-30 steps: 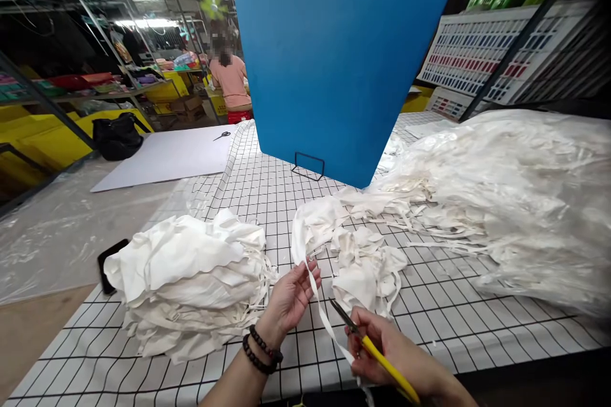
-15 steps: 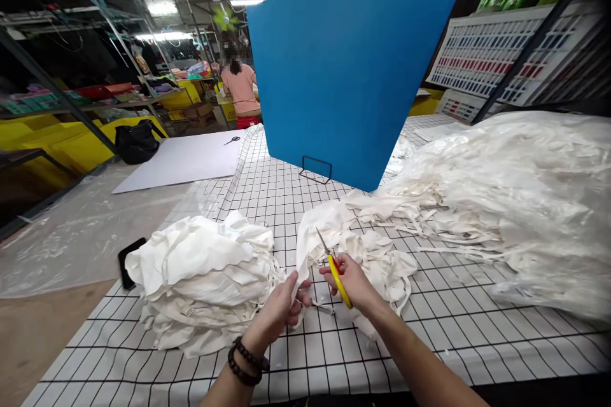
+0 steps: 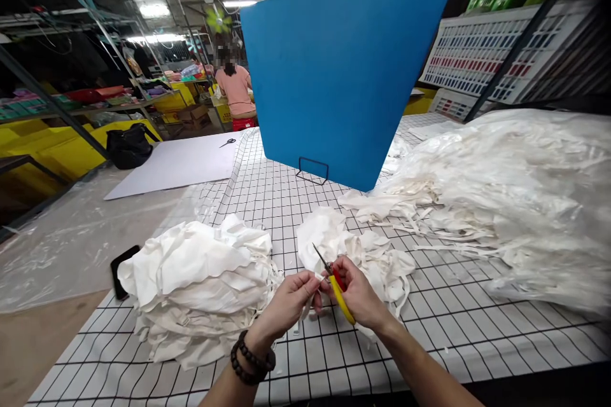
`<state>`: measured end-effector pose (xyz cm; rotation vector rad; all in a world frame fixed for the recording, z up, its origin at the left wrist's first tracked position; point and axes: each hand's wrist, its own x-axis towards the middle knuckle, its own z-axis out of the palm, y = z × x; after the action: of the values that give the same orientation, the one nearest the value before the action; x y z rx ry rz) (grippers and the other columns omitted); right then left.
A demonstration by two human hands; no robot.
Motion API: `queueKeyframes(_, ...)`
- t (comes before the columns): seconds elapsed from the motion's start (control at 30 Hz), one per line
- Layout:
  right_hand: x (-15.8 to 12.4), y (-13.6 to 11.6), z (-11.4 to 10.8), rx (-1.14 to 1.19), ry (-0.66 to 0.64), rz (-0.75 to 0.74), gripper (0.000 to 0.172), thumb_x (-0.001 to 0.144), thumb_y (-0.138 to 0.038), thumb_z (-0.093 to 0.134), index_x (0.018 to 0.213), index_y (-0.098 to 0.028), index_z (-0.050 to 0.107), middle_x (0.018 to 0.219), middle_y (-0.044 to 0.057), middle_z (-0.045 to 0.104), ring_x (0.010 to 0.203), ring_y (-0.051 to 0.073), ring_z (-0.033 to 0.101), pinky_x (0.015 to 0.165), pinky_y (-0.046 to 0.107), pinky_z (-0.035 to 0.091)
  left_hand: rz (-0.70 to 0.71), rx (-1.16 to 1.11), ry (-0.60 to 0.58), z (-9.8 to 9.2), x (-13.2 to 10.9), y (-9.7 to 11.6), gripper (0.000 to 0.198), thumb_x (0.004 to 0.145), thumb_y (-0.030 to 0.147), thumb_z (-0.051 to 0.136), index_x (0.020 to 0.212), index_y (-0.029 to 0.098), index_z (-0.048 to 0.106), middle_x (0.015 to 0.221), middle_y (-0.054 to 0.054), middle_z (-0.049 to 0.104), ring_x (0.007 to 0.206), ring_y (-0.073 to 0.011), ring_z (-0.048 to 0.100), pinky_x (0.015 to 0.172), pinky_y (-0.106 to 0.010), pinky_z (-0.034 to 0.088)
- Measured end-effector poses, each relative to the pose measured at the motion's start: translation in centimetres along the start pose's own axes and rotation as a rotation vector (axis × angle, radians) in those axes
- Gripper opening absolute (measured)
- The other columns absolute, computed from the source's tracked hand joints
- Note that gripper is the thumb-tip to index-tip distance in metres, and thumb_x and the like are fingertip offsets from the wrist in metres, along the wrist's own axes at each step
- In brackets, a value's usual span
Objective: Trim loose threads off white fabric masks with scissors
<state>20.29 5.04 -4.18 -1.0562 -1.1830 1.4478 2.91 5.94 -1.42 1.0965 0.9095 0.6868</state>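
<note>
My left hand (image 3: 292,297), with dark beads on its wrist, is closed on the edge of a white cloth piece (image 3: 317,238). Close against it, my right hand (image 3: 356,292) grips scissors (image 3: 342,302) with yellow and red handles, their blades pointing up and away. The right fingertips also meet the narrow white end at the left fingers; whether they pinch it is hard to see. Beyond and right of the hands lies a crumpled heap of white cloth with straps (image 3: 382,261). A taller stack of white cloth pieces (image 3: 200,286) stands to the left.
A black phone (image 3: 123,270) lies by the left stack. A large blue board (image 3: 334,70) stands on a wire holder (image 3: 312,170). Plastic-wrapped white cloth (image 3: 534,191) fills the right side. Dark scissors (image 3: 228,142) lie on a white sheet (image 3: 176,162). A person (image 3: 235,92) stands farther back.
My hands have come together, the left moving right toward the scissors. The white cloth has shifted nearer, away from the strip behind it. The view has turned slightly right.
</note>
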Motion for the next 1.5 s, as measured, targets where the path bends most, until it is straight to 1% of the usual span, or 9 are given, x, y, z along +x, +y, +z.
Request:
queueKeyframes(0.07,0.2,0.3,-0.3,0.000,0.115,-0.050,0.038,0.071,-0.033,0.082,0.085,-0.023,0.048,0.083,-0.002,0.062,0.073,0.014,0.060,0.068,0.026,0.050,0.087,0.016,0.049,0.6,0.5,0.3,0.041,0.083,0.054,0.061,0.085,0.014,0.070,0.076,-0.005,0.060,0.066,-0.0146,0.056,0.061,-0.025,0.045)
queueKeyframes(0.2,0.4,0.5,-1.2,0.026,0.296,-0.119,0.043,0.068,-0.034,0.083,0.088,-0.024,0.047,0.084,-0.004,0.060,0.073,0.013,0.058,0.071,0.025,0.049,0.287,0.091,0.168,1.1,1.1,0.3,0.034,0.084,0.046,0.063,0.076,0.015,0.076,0.131,-0.014,0.051,0.091,-0.0208,0.059,0.066,-0.026,0.049)
queueKeyframes(0.3,0.5,0.5,-1.3,0.030,0.338,-0.132,0.043,0.068,-0.035,0.083,0.087,-0.024,0.046,0.083,-0.004,0.058,0.072,0.013,0.057,0.069,0.024,0.048,0.314,0.014,0.089,1.5,1.6,-0.1,0.032,0.086,0.041,0.063,0.074,0.013,0.076,0.151,-0.013,0.037,0.073,-0.0157,0.062,0.058,-0.028,0.048)
queueKeyframes(0.37,0.5,0.4,-1.3,0.028,0.325,-0.119,0.043,0.067,-0.036,0.083,0.085,-0.024,0.046,0.080,-0.004,0.059,0.071,0.014,0.057,0.067,0.026,0.049,0.307,-0.053,0.039,1.9,2.0,-0.4,0.032,0.086,0.042,0.062,0.078,0.013,0.075,0.137,-0.017,0.053,0.059,-0.0127,0.058,0.052,-0.028,0.046)
queueKeyframes(0.43,0.2,0.0,-1.7,0.005,0.294,-0.101,0.042,0.068,-0.038,0.083,0.087,-0.024,0.048,0.082,-0.002,0.060,0.074,0.016,0.059,0.069,0.028,0.049,0.315,-0.070,0.044,2.2,2.4,-0.6,0.033,0.087,0.043,0.061,0.083,0.014,0.074,0.105,-0.014,0.069,0.056,-0.0137,0.057,0.056,-0.029,0.047)
queueKeyframes(0.57,-1.8,-2.0,-3.4,-0.278,0.233,-0.077,0.035,0.074,-0.040,0.076,0.085,-0.024,0.047,0.076,-0.003,0.057,0.066,0.016,0.054,0.061,0.027,0.045,0.346,-0.013,0.121,2.2,2.3,-0.3,0.029,0.087,0.041,0.062,0.086,0.015,0.073,0.072,-0.005,0.064,0.064,-0.0174,0.060,0.069,-0.030,0.047)
queueKeyframes(0.7,-4.1,-4.3,-4.3,-0.809,0.119,-0.004,0.038,0.067,-0.041,0.077,0.084,-0.026,0.046,0.068,-0.004,0.054,0.060,0.017,0.050,0.055,0.027,0.038,0.394,0.165,0.165,2.0,1.5,0.3,0.028,0.091,0.034,0.058,0.072,0.018,0.070,0.071,-0.005,0.061,0.072,-0.0181,0.058,0.074,-0.029,0.044)
queueKeyframes(0.83,-4.7,-5.0,-3.8,-1.039,0.131,0.024,0.041,0.067,-0.048,0.074,0.085,-0.026,0.044,0.074,-0.001,0.059,0.065,0.020,0.055,0.057,0.029,0.037,0.439,0.357,0.161,1.9,1.1,0.2,0.029,0.094,0.030,0.051,0.073,0.019,0.067,0.072,-0.004,0.059,0.070,-0.0180,0.058,0.069,-0.028,0.044)
queueKeyframes(1.5,-4.4,-5.9,-2.5,-1.113,0.109,-0.042,0.031,0.074,-0.042,0.066,0.082,-0.024,0.043,0.075,0.000,0.061,0.064,0.019,0.056,0.057,0.026,0.034,0.492,0.403,0.111,1.7,1.0,-0.5,0.025,0.095,0.025,0.049,0.076,0.018,0.063,0.071,-0.001,0.055,0.064,-0.0134,0.055,0.062,-0.025,0.044)
